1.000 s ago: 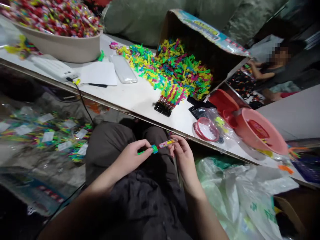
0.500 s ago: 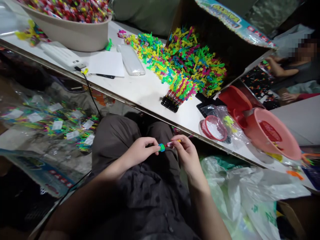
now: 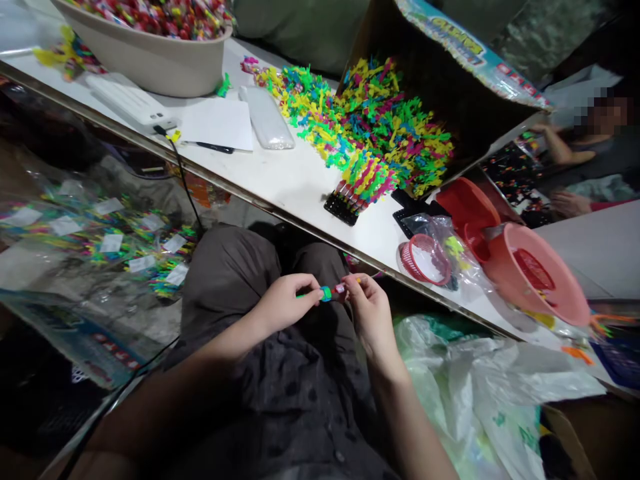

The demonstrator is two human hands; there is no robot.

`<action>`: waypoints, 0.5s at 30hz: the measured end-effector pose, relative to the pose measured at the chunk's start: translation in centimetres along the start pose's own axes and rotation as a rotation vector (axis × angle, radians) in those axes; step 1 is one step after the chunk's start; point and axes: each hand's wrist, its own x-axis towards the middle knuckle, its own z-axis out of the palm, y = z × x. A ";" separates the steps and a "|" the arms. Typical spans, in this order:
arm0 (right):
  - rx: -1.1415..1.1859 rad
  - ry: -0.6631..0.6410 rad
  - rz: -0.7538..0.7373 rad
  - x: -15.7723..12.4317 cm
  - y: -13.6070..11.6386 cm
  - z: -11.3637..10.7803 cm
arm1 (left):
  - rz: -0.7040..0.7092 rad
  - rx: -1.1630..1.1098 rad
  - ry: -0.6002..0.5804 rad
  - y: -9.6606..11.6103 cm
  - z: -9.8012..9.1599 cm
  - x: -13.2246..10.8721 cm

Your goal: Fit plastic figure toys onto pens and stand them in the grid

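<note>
"Over the lap, what do the two hands have?"

"The left hand (image 3: 293,300) is pinched tight on a green toy (image 3: 326,293). The right hand (image 3: 370,307) pinches a little tube (image 3: 340,289). The toy and the tube are end to end between the hands."

"Are they stuck together?"

"I can't tell. Fingers hide part of both. I think this one isn't done."

"Is anything done?"

"Looks like it. On the table (image 3: 295,183), a row of toys (image 3: 369,177) is lined up in a black rack (image 3: 341,210). I'd say those are done. Down on the floor are clear bags (image 3: 111,243) with white labels and bright bits inside. They look all packed."

"And what's left?"

"Lots, I guess. The tub (image 3: 155,63) is piled up with red bits (image 3: 165,17). A big heap (image 3: 400,137) of bright toys spills out of the box (image 3: 445,33) onto the table. I can't tell if those are finished or waiting."
</note>
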 end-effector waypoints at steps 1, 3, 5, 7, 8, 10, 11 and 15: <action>0.038 0.026 0.016 -0.1 0.2 0.2 | 0.000 0.017 0.011 -0.1 0.1 0.0; 0.122 0.073 0.049 -0.2 0.5 0.6 | 0.002 0.034 0.024 -0.1 0.4 0.0; 0.184 0.118 0.064 -0.4 0.7 0.9 | 0.005 0.015 0.029 -0.1 0.6 -0.1; 0.200 0.152 0.054 -0.6 0.9 1.0 | 0.000 -0.023 0.035 -0.1 0.9 -0.1; 0.195 0.161 0.044 -0.6 0.9 0.9 | -0.003 -0.040 0.039 -0.1 1.0 -0.1; 0.166 0.166 0.024 -0.8 1.0 0.8 | -0.007 -0.058 0.043 -0.1 1.3 -0.1; 0.147 0.165 0.016 -0.9 1.0 0.7 | -0.008 -0.061 0.040 -0.2 1.4 0.0; 0.080 0.154 0.002 -1.2 1.4 0.3 | -0.033 -0.071 0.013 -0.3 1.5 0.1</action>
